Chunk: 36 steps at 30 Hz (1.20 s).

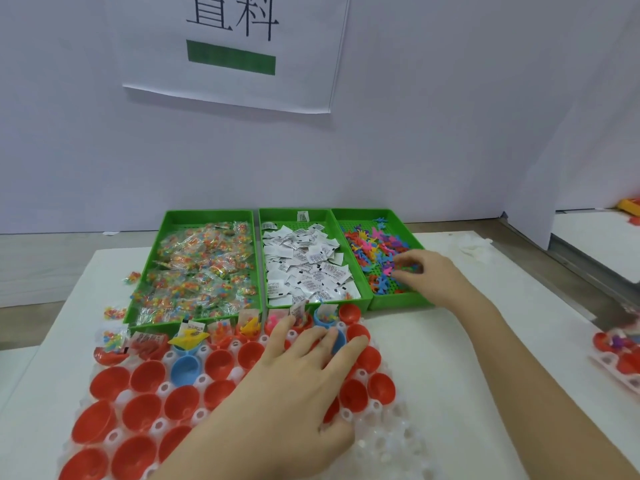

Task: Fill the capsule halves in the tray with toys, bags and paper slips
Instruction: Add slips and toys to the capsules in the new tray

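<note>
A clear bubble tray (pixel 388 441) holds red capsule halves (pixel 147 375) and a few blue ones (pixel 186 368). The far row of halves holds toys, bags and slips, such as a yellow toy (pixel 188 337). My left hand (pixel 298 379) lies flat on the tray with straight fingers over the halves. Behind it stand three green bins: bead bags (pixel 197 268), paper slips (pixel 304 268) and small coloured plastic toys (pixel 374 251). My right hand (pixel 429 271) reaches into the toy bin, its curled fingers pinching among the toys.
A few bead bags (pixel 114 312) lie loose on the white table left of the bins. Another tray of filled capsules (pixel 620 351) shows at the right edge. A white wall with a printed paper sign (pixel 235 50) stands close behind the bins.
</note>
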Available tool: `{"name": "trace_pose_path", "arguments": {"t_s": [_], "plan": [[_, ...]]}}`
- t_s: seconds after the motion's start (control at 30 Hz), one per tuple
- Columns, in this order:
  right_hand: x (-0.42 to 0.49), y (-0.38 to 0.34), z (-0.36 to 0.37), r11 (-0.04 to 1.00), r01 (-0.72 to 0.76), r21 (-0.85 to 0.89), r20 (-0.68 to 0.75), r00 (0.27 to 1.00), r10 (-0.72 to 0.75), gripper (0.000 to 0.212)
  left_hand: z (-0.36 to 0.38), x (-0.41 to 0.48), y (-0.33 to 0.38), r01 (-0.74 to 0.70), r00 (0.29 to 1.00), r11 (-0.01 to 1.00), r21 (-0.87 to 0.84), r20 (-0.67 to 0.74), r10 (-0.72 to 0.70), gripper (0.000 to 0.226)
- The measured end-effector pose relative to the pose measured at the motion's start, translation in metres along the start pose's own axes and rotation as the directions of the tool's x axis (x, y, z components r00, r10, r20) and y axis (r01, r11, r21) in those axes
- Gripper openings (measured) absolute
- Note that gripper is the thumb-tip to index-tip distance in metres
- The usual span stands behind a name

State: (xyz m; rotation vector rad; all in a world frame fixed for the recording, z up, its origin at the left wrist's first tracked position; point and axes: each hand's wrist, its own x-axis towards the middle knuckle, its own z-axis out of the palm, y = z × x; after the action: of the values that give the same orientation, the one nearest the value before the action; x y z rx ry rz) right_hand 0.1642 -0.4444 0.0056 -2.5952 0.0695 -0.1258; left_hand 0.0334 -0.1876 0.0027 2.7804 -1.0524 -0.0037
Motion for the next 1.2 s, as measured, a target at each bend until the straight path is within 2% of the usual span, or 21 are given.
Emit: {"name": "trace_pose_path", "arguments": {"t_s": [0.07, 0.1, 0.23, 0.33, 0.43, 0.5, 0.57, 0.7, 0.77, 0.93, 1.13, 1.2], "plan": [[0.007, -0.001, 0.001, 0.987, -0.025, -0.157, 0.116, 0.992, 0.044, 0.047, -0.003, 0.000, 0.001, 0.030, 0.999, 1.000, -0.001, -0.027, -0.030, 0.083], [0.009, -0.005, 0.001, 0.980, -0.019, -0.196, 0.136, 0.990, 0.046, 0.048, -0.005, -0.001, 0.001, 0.037, 0.997, 0.999, 0.006, -0.066, -0.036, 0.082], [0.010, -0.013, 0.003, 0.990, 0.026, -0.141, 0.121, 0.993, -0.009, 0.030, -0.014, -0.001, 0.007, 0.045, 0.999, 0.998, 0.048, -0.008, -0.045, 0.062], [0.004, -0.012, 0.005, 0.994, 0.030, -0.107, 0.028, 0.999, -0.027, 0.025, -0.009, -0.001, 0.008, 0.011, 1.000, 0.997, 0.071, 0.025, -0.013, 0.060], [-0.006, -0.011, 0.008, 0.993, 0.042, 0.107, -0.144, 0.989, -0.027, 0.017, -0.010, 0.001, 0.013, 0.032, 0.997, 0.997, 0.068, 0.072, -0.037, 0.062], [-0.015, -0.011, 0.008, 0.960, 0.088, 0.266, -0.244, 0.970, -0.021, 0.017, -0.001, 0.003, 0.010, 0.009, 1.000, 0.999, 0.035, 0.013, -0.009, 0.065], [-0.024, -0.010, 0.009, 0.925, 0.128, 0.358, -0.282, 0.959, -0.023, 0.020, 0.003, 0.005, 0.008, -0.017, 1.000, 0.999, 0.041, -0.022, 0.018, 0.065], [-0.036, -0.016, 0.007, 0.852, 0.125, 0.509, -0.175, 0.984, -0.041, 0.027, 0.005, 0.009, 0.008, -0.027, 0.999, 0.998, 0.052, -0.032, 0.029, 0.065], [-0.036, -0.021, 0.004, 0.817, 0.151, 0.556, -0.168, 0.983, -0.067, 0.028, 0.005, 0.014, 0.008, -0.021, 1.000, 0.998, 0.062, -0.012, 0.022, 0.067], [-0.040, -0.035, 0.001, 0.823, 0.225, 0.521, -0.159, 0.973, -0.166, 0.022, 0.009, 0.018, 0.012, 0.018, 1.000, 0.999, 0.051, -0.016, -0.018, 0.071], [-0.044, -0.047, 0.014, 0.878, 0.244, 0.411, 0.059, 0.954, -0.293, 0.017, 0.013, 0.016, 0.012, 0.021, 0.998, 0.997, 0.068, -0.054, -0.017, 0.072], [-0.044, -0.050, 0.015, 0.901, 0.259, 0.347, 0.084, 0.949, -0.305, 0.018, 0.013, 0.016, 0.012, 0.021, 0.998, 0.998, 0.060, -0.062, -0.017, 0.072]]}}
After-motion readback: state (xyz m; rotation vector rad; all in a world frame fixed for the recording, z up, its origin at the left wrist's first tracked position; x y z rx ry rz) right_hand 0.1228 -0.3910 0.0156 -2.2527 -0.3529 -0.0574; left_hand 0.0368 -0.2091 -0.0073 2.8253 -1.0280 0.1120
